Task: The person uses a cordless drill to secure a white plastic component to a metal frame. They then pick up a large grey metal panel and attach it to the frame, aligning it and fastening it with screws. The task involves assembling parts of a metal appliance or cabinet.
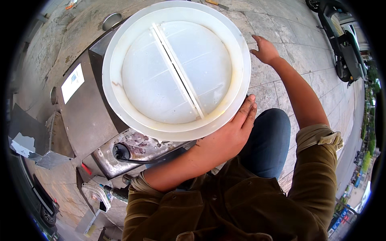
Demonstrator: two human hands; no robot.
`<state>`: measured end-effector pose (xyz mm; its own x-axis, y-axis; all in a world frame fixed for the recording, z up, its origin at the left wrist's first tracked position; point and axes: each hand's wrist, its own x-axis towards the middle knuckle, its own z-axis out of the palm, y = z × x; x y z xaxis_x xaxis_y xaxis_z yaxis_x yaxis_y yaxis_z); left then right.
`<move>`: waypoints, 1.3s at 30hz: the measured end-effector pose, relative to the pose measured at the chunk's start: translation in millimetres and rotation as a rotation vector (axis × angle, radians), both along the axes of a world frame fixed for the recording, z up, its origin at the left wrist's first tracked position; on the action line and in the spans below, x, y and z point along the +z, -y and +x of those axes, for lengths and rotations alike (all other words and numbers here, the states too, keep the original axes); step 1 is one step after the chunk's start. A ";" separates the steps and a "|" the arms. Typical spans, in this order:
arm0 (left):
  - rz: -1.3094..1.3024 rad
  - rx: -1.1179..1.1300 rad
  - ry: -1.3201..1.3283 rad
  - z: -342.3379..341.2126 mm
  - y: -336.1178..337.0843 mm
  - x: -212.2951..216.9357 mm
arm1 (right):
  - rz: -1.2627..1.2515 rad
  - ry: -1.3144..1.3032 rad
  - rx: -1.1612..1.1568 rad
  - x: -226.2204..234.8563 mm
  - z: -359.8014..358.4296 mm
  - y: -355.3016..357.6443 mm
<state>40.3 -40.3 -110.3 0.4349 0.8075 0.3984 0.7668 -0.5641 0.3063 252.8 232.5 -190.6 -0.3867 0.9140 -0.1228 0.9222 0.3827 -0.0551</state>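
A large round, whitish translucent plastic lid (181,72) fills the upper middle, with a raised rim and a double ridge with a dark slit running across its face. My left hand (231,134) reaches across to the lower right of the lid; its fingers are close together against the rim, and its thumb is hidden. Off the lid's right side, my right hand (265,49) is in the air above the paving, thumb and forefinger apart, with nothing seen between them. Whatever supports the lid from beneath is mostly covered by it.
Left of the lid stands a grey metal box (90,116) bearing a white sheet (72,83). A stained metal tray (140,140) with a black round part (121,151) lies below. A metal bowl (111,21) and a scraper (217,4) rest on the ground; a scooter (341,44) is parked right.
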 end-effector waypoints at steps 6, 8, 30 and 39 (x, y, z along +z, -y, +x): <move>0.034 -0.010 0.040 -2.5 4.7 -11.9 | 0.053 0.066 0.104 37.1 -44.2 10.3; 0.017 -0.021 0.055 -3.3 6.4 -12.7 | -0.026 0.083 0.079 41.7 -52.0 17.9; -0.090 0.475 -0.078 45.8 -24.8 -1.3 | -0.313 0.238 0.902 -209.7 -78.5 -100.8; -0.347 1.280 -0.122 160.0 -71.1 16.4 | -0.328 0.222 0.979 -236.9 -77.9 -106.5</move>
<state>200.4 30.8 -93.9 -0.6841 0.7220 0.1033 0.7269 0.6632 0.1783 175.0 339.1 -427.5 -0.8759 0.1248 -0.4661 0.2214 0.9622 -0.1585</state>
